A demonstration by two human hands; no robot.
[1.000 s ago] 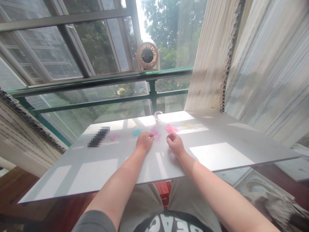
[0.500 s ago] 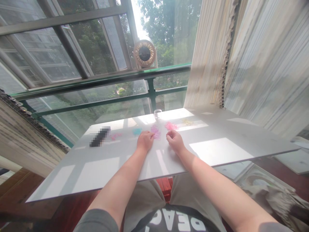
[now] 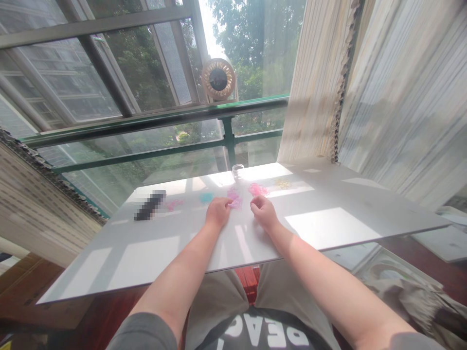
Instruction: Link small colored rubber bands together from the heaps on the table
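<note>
My left hand [image 3: 218, 211] rests on the white table with its fingers drawn together at the left edge of a purple pile of small thin pieces [image 3: 235, 199]. Whatever it pinches is too small to make out. My right hand [image 3: 264, 211] is curled, thumb against fingers, just in front of a pinkish-red pile [image 3: 258, 189]; anything in it is hidden. The two hands are apart. Left of them lie a teal pile [image 3: 206, 197] and a loose scatter of pink bits [image 3: 174, 204]. A yellowish pile [image 3: 282, 183] sits farther right. A small clear cup [image 3: 238, 171] stands behind the purple pile.
The white table [image 3: 146, 257] stands against a window with a green railing [image 3: 228, 141]. A blurred-out dark object [image 3: 150, 205] lies at its left. A round fan-like device [image 3: 219, 80] sits above the railing. Curtains [image 3: 314, 82] hang on both sides.
Almost nothing differs. The view has shifted very slightly; both hands keep their places and their closed shape.
</note>
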